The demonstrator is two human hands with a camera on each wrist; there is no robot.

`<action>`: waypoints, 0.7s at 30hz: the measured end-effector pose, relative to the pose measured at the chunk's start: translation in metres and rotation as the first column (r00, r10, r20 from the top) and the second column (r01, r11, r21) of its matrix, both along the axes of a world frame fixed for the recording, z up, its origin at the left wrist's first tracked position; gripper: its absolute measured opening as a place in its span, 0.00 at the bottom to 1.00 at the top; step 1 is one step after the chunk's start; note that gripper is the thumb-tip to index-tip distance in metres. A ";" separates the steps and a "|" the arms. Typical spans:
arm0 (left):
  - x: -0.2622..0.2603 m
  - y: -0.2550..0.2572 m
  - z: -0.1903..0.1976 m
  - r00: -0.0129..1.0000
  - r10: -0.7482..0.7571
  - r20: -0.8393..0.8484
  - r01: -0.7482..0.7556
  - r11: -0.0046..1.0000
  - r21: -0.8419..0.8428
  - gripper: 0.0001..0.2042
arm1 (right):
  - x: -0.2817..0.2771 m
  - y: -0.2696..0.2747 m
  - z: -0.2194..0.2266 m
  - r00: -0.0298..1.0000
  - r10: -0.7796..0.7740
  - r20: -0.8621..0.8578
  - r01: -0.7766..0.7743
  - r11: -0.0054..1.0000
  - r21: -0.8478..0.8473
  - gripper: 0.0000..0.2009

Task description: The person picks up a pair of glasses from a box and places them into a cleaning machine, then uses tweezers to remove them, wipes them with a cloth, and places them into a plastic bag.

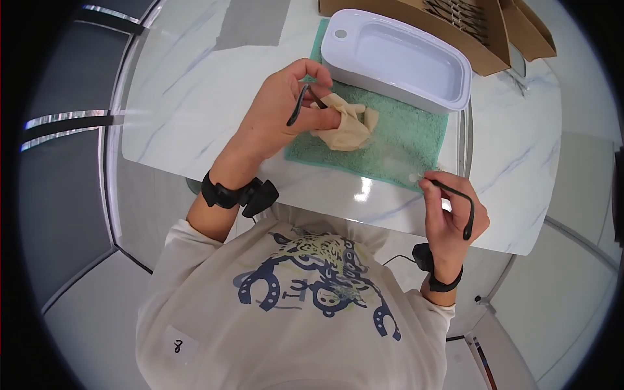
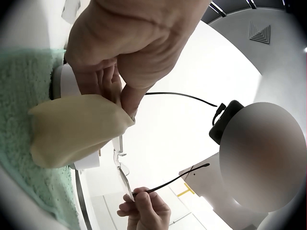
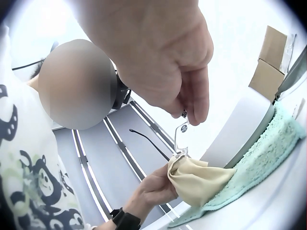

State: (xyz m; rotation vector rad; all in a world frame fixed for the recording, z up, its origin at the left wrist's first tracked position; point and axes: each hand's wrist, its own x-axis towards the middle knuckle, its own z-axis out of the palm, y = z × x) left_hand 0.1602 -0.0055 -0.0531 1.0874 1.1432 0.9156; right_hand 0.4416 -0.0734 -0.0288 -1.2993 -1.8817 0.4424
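Both hands hold one pair of eyeglasses point(image 2: 124, 182) with clear lenses and thin dark temples. My left hand point(image 1: 276, 110) pinches a beige cloth point(image 1: 351, 130) around the lens on its side, so that lens is hidden. One temple point(image 1: 298, 107) sticks out past the left thumb. At the other end, my right hand point(image 1: 457, 208) pinches the frame near the hinge between thumb and fingertips, and the second temple point(image 1: 469, 218) curves over the back of that hand. Above the front edge of a green towel point(image 1: 409, 140), the cloth hangs from the left fingers.
A pale lavender basin point(image 1: 396, 49) stands at the back of the towel. Behind it is a cardboard box point(image 1: 497, 52) with several dark-framed glasses inside. A grey cloth point(image 1: 253, 23) lies at the far left of the marble-patterned table point(image 1: 182, 123).
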 end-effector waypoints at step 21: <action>0.007 -0.046 -0.056 0.456 0.129 0.881 0.138 0.967 -0.213 0.12 | -0.009 0.000 0.001 0.998 -0.057 0.027 0.055 0.996 0.070 0.08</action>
